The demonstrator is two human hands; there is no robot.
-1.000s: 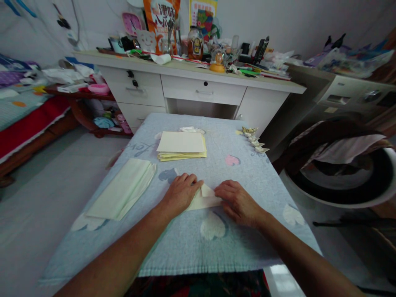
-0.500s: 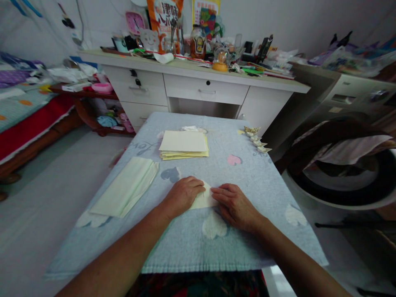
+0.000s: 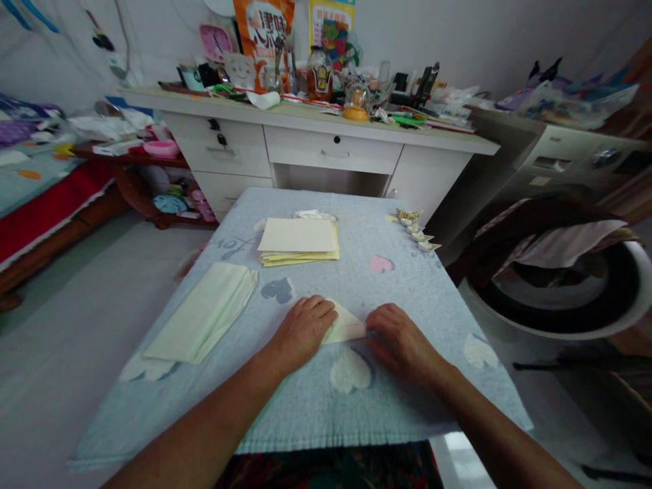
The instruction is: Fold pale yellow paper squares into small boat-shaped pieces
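Observation:
A small cream sheet of paper (image 3: 347, 327), folded to a point on its right side, lies on the cloth-covered table. My left hand (image 3: 307, 329) holds its left part down, fingers together and covering that end. At the paper's right corner is my right hand (image 3: 400, 339), its fingers curled and closed on the tip; the thumb is partly hidden and slightly blurred. Behind my hands rests a stack of cream and yellow paper (image 3: 299, 236). Left of my left arm lies a pile of larger pale-green folded sheets (image 3: 204, 314).
Several folded paper pieces (image 3: 418, 231) stand in a row near the table's far right edge. A crumpled white scrap (image 3: 308, 214) lies behind the stack. Beyond the table is a cluttered white desk (image 3: 336, 139). A washing machine (image 3: 555, 292) with its door open stands at right.
My right hand has slid right along the paper to its corner, uncovering a pointed folded edge. My left hand stays on the paper's left side. The view has shifted slightly.

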